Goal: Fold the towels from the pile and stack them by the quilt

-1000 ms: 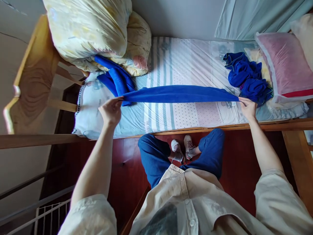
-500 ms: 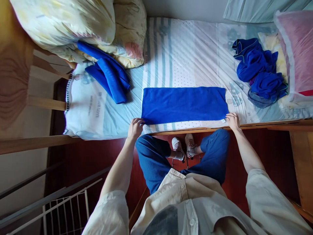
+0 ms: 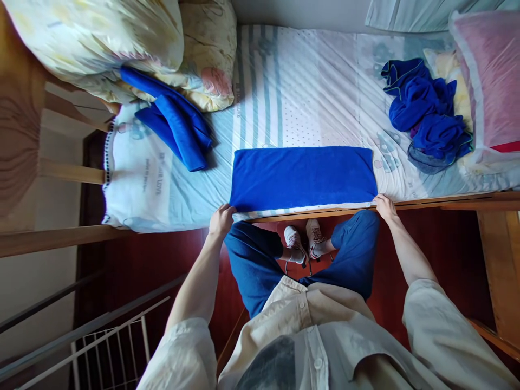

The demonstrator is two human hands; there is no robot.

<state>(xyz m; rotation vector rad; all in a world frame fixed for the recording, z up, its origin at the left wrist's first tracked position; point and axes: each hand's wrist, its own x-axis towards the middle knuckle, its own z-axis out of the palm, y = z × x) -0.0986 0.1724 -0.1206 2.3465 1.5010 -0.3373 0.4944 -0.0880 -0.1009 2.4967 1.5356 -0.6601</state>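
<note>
A blue towel (image 3: 303, 177) lies flat as a long rectangle at the near edge of the mattress (image 3: 300, 92). My left hand (image 3: 221, 220) pinches its near left corner at the bed edge. At the other end, my right hand (image 3: 384, 206) holds the near right corner. Both arms reach forward over my knees.
Folded blue towels (image 3: 174, 127) lie at the left beside a bundled quilt (image 3: 122, 43). A heap of crumpled blue cloth (image 3: 426, 114) sits at the right next to a pink pillow (image 3: 487, 81). The wooden bed rail (image 3: 447, 205) runs along the front. A white wire rack (image 3: 105, 346) stands lower left.
The towel, stretched taut in the air between my hands a second ago, now lies flat on the mattress. Both hands drew it toward the bed's near edge.
</note>
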